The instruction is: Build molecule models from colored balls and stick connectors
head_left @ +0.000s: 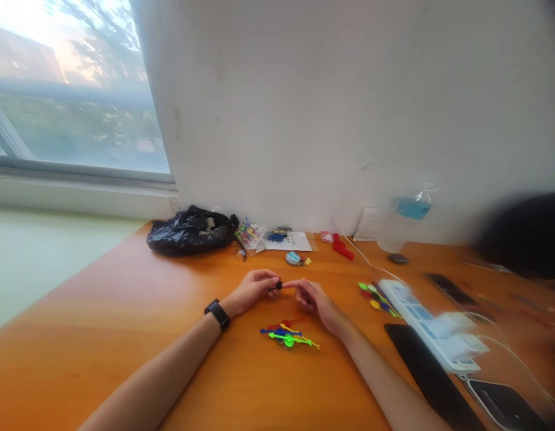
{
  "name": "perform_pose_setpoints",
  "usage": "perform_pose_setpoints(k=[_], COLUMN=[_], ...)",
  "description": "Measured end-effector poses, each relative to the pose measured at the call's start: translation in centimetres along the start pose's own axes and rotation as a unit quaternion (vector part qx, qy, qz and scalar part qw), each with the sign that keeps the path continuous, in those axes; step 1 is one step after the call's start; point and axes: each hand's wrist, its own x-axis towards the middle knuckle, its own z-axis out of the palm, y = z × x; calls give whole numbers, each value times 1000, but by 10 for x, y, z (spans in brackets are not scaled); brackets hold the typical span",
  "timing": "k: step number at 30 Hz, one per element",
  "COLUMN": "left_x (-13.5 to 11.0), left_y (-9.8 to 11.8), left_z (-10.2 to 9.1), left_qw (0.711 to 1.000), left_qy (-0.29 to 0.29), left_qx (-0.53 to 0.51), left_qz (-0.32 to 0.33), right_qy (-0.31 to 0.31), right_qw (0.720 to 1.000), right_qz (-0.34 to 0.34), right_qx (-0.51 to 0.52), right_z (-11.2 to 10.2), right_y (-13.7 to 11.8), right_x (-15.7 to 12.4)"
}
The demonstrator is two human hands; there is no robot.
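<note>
Pinched in the fingers of my left hand point(258, 287) is a small black round piece point(279, 285), too small to make out fully. My right hand point(314, 297) points its index finger at this piece, the fingertip touching it or very near, while its other fingers curl in. A black watch band sits on my left wrist. On the table just in front of me lies a loose pile of plastic spinner arrows point(289, 340) in green, yellow, blue and red, overlapping one another.
Along the wall stand a black plastic bag point(190, 232), clear packets point(277, 234) and a round keychain point(294, 258). To the right are more coloured pieces point(375, 299), a white power strip point(421, 320) with cables and a black flat strip point(427, 365). A blurred dark shape fills the right edge.
</note>
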Motion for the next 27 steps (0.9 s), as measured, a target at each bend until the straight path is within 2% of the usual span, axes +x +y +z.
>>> perform_pose_setpoints(k=[5,9,13,17,24,27], left_x=[7,9,7,7,8,3], left_y=[-10,-16,-18,-19,-21,-18], left_z=[-7,-11,-10,-8,-9,-4], left_qw=[1000,1000,1000,999,997,988], left_qy=[17,7,-11,-10,-24,-33], left_qx=[-3,-11,5,35,69,147], left_qz=[-16,-27,-28,-10,12,29], right_qy=[53,105,73,46,21,-6], right_qw=[999,991,987,988,993,991], right_qz=[2,-18,-25,-14,65,94], right_qx=[-7,-78,-141,-146,-97,-93], right_z=[2,1,-2,-5,-7,-10], right_y=[3,13,22,21,14,16], right_x=[5,9,11,11,8,5])
